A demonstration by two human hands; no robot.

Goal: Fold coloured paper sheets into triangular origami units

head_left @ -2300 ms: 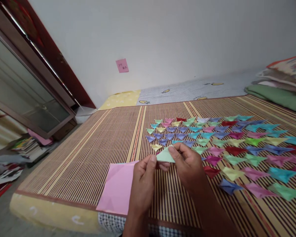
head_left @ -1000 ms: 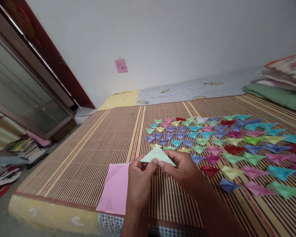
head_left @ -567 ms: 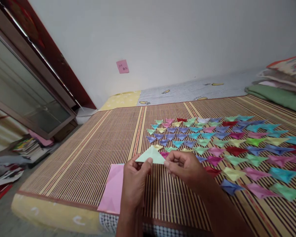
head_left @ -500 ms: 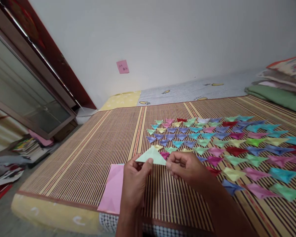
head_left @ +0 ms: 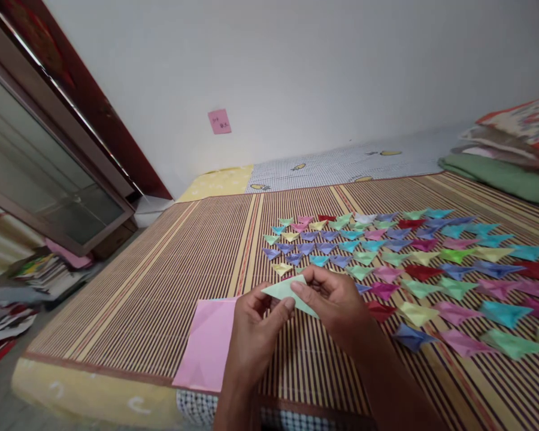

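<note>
Pinching a pale green paper triangle (head_left: 276, 290) at lower centre above the striped mat (head_left: 161, 287), the left hand (head_left: 256, 326) and right hand (head_left: 336, 305) both grip its edges, which likely need squaring before creasing firmly.

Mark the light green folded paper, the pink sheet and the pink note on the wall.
light green folded paper (head_left: 276, 290), head view, its bare left corner
pink sheet (head_left: 206, 344), head view, its middle
pink note (head_left: 219, 121), head view, its middle
</note>
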